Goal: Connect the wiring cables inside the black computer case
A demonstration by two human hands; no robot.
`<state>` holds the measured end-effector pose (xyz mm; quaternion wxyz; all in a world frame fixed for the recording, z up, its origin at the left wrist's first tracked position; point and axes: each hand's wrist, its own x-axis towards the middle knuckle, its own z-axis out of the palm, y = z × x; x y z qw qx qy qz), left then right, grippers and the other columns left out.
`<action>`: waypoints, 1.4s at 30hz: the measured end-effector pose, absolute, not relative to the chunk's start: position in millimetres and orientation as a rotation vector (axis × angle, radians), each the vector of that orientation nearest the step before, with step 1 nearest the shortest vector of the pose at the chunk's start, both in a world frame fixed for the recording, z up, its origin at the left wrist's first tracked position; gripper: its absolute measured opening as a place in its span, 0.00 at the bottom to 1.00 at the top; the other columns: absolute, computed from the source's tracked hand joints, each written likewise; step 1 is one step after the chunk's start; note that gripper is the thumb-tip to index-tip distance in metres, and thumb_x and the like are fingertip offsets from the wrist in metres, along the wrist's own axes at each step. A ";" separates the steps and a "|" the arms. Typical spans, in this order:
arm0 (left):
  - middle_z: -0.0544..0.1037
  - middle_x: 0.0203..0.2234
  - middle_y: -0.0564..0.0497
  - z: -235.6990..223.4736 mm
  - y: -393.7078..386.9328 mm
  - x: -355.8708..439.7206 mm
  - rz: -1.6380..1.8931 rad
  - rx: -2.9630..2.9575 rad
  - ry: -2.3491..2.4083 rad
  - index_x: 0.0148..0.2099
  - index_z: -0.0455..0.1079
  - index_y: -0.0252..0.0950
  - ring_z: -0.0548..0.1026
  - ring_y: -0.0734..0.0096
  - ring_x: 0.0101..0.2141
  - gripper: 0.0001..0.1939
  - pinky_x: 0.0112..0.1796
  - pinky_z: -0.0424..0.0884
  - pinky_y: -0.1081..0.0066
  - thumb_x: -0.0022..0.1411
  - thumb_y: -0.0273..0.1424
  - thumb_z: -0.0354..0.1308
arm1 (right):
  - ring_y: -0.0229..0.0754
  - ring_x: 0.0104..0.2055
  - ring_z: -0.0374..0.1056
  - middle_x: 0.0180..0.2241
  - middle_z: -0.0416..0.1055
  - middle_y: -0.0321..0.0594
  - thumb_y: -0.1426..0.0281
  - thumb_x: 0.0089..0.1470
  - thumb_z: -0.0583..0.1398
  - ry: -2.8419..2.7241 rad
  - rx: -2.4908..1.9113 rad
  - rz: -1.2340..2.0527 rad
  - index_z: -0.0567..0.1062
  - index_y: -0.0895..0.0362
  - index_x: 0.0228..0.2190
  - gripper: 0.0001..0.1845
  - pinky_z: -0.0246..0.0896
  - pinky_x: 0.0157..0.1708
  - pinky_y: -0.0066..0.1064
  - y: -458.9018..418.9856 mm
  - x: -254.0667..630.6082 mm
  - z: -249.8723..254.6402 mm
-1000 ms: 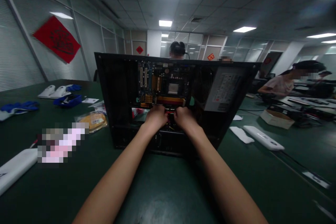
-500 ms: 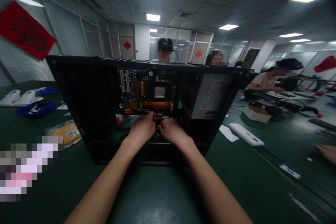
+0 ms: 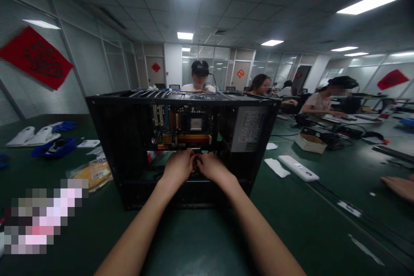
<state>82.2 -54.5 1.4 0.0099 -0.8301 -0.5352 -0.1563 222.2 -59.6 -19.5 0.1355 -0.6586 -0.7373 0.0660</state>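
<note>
A black computer case [image 3: 110, 151] stands on the green table in front of me, its open side facing me. Inside it are a motherboard [image 3: 185, 127] and, at the right, a silver power supply [image 3: 249, 128]. Both my hands reach into the lower middle of the case, below the motherboard. My left hand [image 3: 177, 166] and my right hand [image 3: 214, 167] nearly meet, fingers curled around a small bundle of red and dark cables [image 3: 195, 160]. My fingers partly cover the bundle, and its ends are hidden.
At left lie a blue tray [image 3: 53, 147], white objects [image 3: 39, 136] and a yellow item in a plastic bag [image 3: 97, 173]. A white bar-shaped device [image 3: 298, 168] and an open cardboard box [image 3: 309, 143] are at right. Several people, one a seated person [image 3: 199, 79] opposite, are beyond.
The case sits lower and looks smaller in view, with more of its vented top showing. My hands remain together at the cables.
</note>
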 end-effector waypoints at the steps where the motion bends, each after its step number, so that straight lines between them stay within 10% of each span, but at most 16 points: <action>1: 0.81 0.39 0.41 1.2 -54.9 81.8 -0.493 -2.594 -1.669 0.45 0.73 0.36 0.79 0.57 0.41 0.12 0.39 0.69 0.67 0.70 0.33 0.48 | 0.50 0.44 0.76 0.40 0.78 0.55 0.70 0.64 0.51 -2.129 -1.899 0.186 0.80 0.62 0.40 0.18 0.64 0.39 0.31 -59.3 222.7 -20.2; 13: 0.81 0.36 0.41 -11.1 -47.8 79.1 -0.564 -2.618 -1.649 0.41 0.74 0.36 0.80 0.56 0.38 0.13 0.36 0.70 0.66 0.67 0.36 0.51 | 0.51 0.44 0.75 0.41 0.77 0.56 0.74 0.61 0.53 -1.931 -2.022 0.038 0.76 0.63 0.42 0.13 0.64 0.38 0.33 -68.2 222.2 -14.7; 27: 0.80 0.47 0.44 -3.2 -47.5 77.8 -1.427 -2.726 -1.519 0.65 0.58 0.36 0.79 0.61 0.48 0.25 0.50 0.72 0.65 0.68 0.31 0.52 | 0.44 0.58 0.64 0.55 0.67 0.50 0.77 0.61 0.49 -1.858 -1.403 -0.008 0.65 0.61 0.59 0.25 0.58 0.58 0.34 -61.7 226.7 -17.9; 42: 0.79 0.53 0.48 -2.8 -33.5 69.8 -1.858 -2.640 -1.557 0.54 0.76 0.35 0.74 0.64 0.56 0.17 0.60 0.66 0.64 0.69 0.28 0.50 | 0.42 0.58 0.67 0.55 0.73 0.45 0.73 0.61 0.54 -1.783 -1.235 0.053 0.74 0.58 0.54 0.21 0.58 0.59 0.31 -63.9 230.5 -10.7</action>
